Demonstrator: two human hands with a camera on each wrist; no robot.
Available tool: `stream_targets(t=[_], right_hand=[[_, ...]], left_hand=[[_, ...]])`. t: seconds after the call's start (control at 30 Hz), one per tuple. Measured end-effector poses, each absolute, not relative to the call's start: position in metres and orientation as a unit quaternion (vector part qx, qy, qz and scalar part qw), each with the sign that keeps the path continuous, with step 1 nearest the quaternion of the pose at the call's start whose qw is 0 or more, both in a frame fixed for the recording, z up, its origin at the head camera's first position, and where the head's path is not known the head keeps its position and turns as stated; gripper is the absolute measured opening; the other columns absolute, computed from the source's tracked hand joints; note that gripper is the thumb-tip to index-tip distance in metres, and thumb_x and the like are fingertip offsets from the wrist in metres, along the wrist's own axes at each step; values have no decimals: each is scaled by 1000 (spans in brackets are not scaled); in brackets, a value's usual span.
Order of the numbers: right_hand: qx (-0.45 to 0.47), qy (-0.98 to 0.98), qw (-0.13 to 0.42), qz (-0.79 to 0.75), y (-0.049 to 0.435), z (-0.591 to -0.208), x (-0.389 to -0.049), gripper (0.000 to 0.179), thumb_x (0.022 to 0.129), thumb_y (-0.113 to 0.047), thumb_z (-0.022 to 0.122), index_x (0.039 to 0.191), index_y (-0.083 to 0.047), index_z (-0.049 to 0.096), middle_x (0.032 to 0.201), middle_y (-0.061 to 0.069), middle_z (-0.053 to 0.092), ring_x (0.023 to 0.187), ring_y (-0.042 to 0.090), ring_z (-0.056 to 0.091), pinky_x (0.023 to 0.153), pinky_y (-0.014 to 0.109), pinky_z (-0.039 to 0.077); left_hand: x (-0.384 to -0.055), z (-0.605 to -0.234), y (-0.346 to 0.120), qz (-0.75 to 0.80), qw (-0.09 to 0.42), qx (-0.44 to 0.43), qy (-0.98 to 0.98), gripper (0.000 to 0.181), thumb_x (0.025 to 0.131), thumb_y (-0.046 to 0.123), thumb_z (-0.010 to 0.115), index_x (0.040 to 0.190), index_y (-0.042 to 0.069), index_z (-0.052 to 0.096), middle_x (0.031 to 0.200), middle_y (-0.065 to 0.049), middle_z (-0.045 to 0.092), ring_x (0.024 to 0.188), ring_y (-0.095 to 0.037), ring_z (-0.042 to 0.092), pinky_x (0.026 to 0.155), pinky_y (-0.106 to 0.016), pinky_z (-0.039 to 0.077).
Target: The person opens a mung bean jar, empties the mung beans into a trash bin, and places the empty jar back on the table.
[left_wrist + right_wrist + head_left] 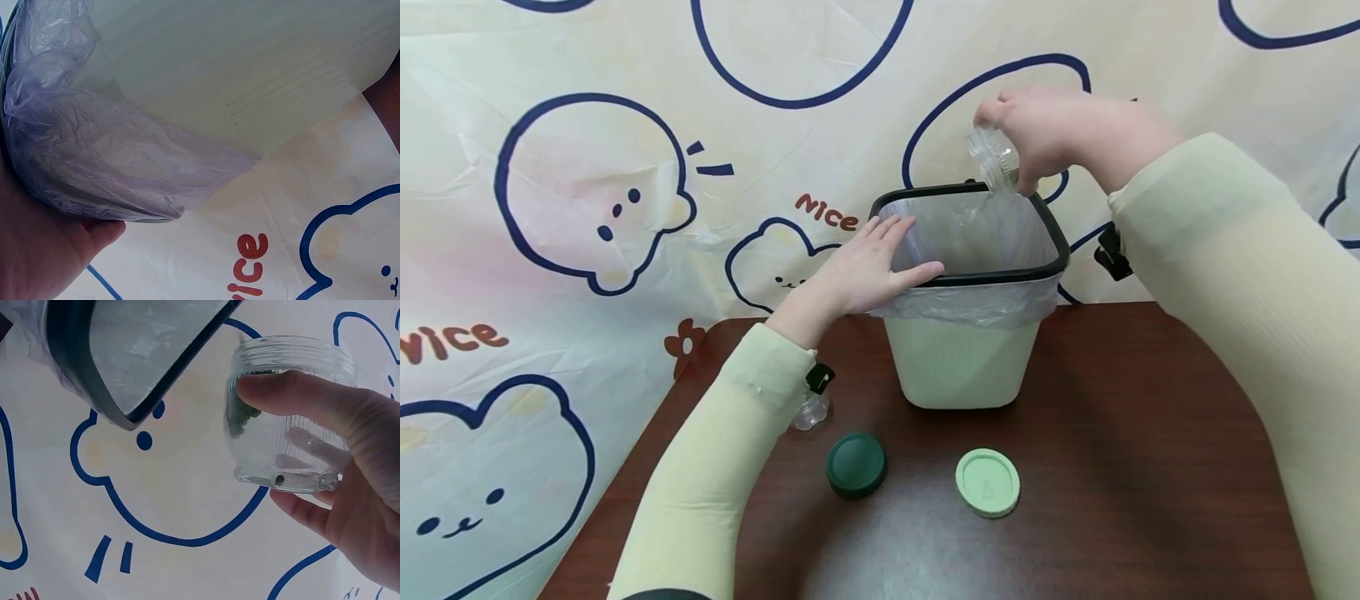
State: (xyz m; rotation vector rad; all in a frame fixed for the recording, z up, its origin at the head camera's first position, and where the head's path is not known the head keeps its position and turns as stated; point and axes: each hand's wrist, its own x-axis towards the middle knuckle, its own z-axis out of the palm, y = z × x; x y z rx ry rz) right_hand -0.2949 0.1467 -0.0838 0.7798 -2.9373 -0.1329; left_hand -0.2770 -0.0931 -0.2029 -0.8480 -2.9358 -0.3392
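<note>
Gripping a small clear jar (994, 162) in my right hand (1045, 133), I have it tipped over the far right corner of the bin (962, 358), its threaded mouth pointing down toward the opening. On the right wrist view my thumb and fingers (294, 394) wrap round the jar's ribbed glass wall, and a few dark green bits cling inside it near the mouth. My left hand (868, 271) lies flat against the bin's near left edge, fingers straight, thumb laid along the black rim (1000, 277), grasping nothing. The left wrist view shows my palm pressed to the folded-over plastic liner (106, 162) where it hangs down the pale green wall.

The bin stands on a dark brown table (1112, 467), toward its back edge. In front of it lie two lids, apart from each other: a dark green lid (856, 465) to the left and a light green lid (988, 482) to the right. A second small glass jar (811, 410) stands partly hidden behind my left sleeve. A cartoon bear cloth (587, 192) hangs behind it all.
</note>
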Motion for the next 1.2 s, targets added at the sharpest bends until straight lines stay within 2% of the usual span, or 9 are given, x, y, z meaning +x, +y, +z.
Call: stream_targets(t=[0.33, 0.53, 0.73, 1.2], right_hand=[[268, -961, 66, -31, 145, -86, -294, 93, 66, -2, 85, 142, 3, 32, 132, 34, 38, 116, 52, 37, 92, 66, 40], [254, -964, 44, -64, 147, -84, -293, 91, 67, 1, 82, 142, 1, 31, 131, 32, 37, 114, 50, 37, 90, 66, 41], [255, -963, 62, -60, 150, -84, -293, 90, 68, 1, 83, 142, 1, 31, 132, 33, 37, 112, 50, 36, 91, 65, 40], [244, -967, 22, -76, 145, -89, -294, 92, 67, 0, 84, 142, 1, 31, 134, 32, 36, 117, 51, 34, 94, 66, 38]], left_hand=[[-276, -202, -93, -105, 37, -280, -953, 90, 90, 71, 40, 155, 12, 21, 158, -10, 22, 146, -30, 11, 117, -40, 9], [-275, -202, -94, -109, 32, -278, -954, 90, 90, 72, 40, 155, 13, 21, 159, -9, 21, 146, -29, 12, 116, -40, 10], [-275, -203, -94, -108, 32, -278, -954, 90, 90, 72, 40, 155, 13, 21, 159, -9, 21, 146, -29, 12, 117, -40, 10], [-275, -204, -94, -105, 32, -274, -955, 90, 90, 73, 39, 155, 13, 21, 159, -8, 21, 146, -29, 12, 116, -40, 10]])
